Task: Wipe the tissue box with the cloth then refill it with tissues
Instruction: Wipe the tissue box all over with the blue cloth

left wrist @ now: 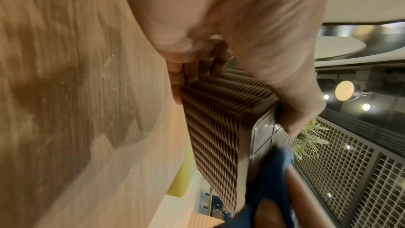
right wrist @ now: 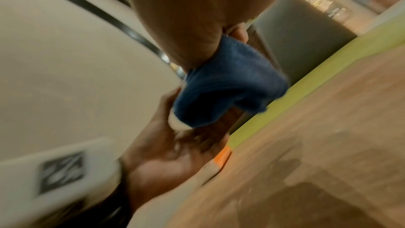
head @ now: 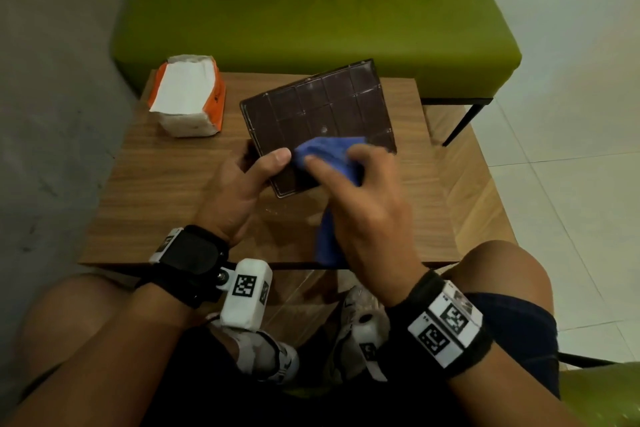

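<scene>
- Lay at the far left of the wooden surface (head: 166, 191): an opened orange-and-white pack of tissues (head: 188, 95), white sheets showing on top, well apart from both hands.
- Gripped the near left corner of the dark brown tissue box (head: 318, 114): left hand (head: 239, 187), thumb laid on the gridded face, the other fingers (left wrist: 175, 82) curled under the ribbed side, as seen in the left wrist view.
- Was held tilted above the middle of the surface, gridded face turned up toward the head camera.
- Pressed onto the box's near right part: blue cloth (head: 332, 156), bunched, one end hanging down past the palm toward the edge of the surface.
- Clutched the cloth: right hand (head: 367, 204), fingers bent over it, forefinger stretched out along it toward the left thumb.
- Covered the box's near right corner: cloth and right hand together.
- Stood just behind the surface: a green padded bench (head: 311, 10).
- Showed below the near edge: bare knees and white shoes (head: 270, 354).
- Blurred heavily: right wrist view.
</scene>
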A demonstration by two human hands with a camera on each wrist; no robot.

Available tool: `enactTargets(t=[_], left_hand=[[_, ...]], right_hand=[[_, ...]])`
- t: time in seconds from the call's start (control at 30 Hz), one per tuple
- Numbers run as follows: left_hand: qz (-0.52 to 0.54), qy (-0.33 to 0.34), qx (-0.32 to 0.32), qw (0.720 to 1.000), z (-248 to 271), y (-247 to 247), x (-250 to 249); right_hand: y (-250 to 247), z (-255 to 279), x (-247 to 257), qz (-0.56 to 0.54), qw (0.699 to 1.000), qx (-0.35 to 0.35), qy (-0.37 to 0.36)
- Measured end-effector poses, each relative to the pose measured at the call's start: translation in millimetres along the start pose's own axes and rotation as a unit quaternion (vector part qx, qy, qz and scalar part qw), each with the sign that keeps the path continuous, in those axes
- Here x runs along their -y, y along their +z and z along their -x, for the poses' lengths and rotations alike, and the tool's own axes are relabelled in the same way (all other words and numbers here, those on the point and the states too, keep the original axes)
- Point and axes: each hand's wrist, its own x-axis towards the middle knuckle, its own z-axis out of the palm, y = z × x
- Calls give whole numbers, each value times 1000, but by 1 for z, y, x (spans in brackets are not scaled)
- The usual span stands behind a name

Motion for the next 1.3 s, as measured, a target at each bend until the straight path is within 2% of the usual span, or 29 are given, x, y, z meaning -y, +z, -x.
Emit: enactTargets(t=[0.1,0.13,0.17,0.27,0.33,0.4,0.5,0.53,0.57,0.67,0.73,0.77,0.83,0.9,0.93,1.0,1.1,1.13,1.3], left_hand=[[-22,19,-13,999,2,-1,-3],[-27,20,-10,999,2,1,-3],[-25,16,-12,999,2,2,-2],[-27,5,-19,999,2,3,1],[-28,1,-25,999,3,1,4],[-5,5,-29,1000,4,1,5],[-3,21,-41,999,2,3,3],[-1,19,-38,999,1,4,3],[2,11,-38,999,0,5,4],[-21,-4,-39,999,-2,9,3],[-20,-5,-40,999,-2,7,5],[-5,-6,-38,999,-2,4,5],[14,1,-35,999,1,1,2],[5,10,-34,999,2,1,2],[2,11,-31,999,2,3,2],[10,9,-29,999,2,4,2],[-3,13,-27,1000,1,-4,3],[-14,12,-19,1000,1,-8,3],[-71,32,12,997,8,-15,5]], right_hand=[[-4,-11,-23,-34,984,-107,141],[-2,-12,-21,-50,977,-124,167],[2,-10,-14,-53,979,-115,160],[18,11,13,-59,998,-2,12],[18,18,8,-59,996,47,-37],[14,12,-9,-52,998,17,8],[5,3,-24,-73,982,-98,145],[6,3,-17,-76,981,-101,148],[9,5,-6,-79,986,-79,120],[20,20,23,-92,995,20,-15],[16,22,15,-84,995,45,-35],[13,21,5,-75,996,33,-19],[3,13,-19,-69,995,-36,60],[-7,0,-34,-77,980,-123,137],[-9,-6,-33,-76,975,-144,154],[-8,-9,-18,-77,980,-125,137],[-4,5,-1,-53,997,-18,61],[-5,6,-3,-45,997,-8,57],[-14,-38,-27,-46,981,-130,134]])
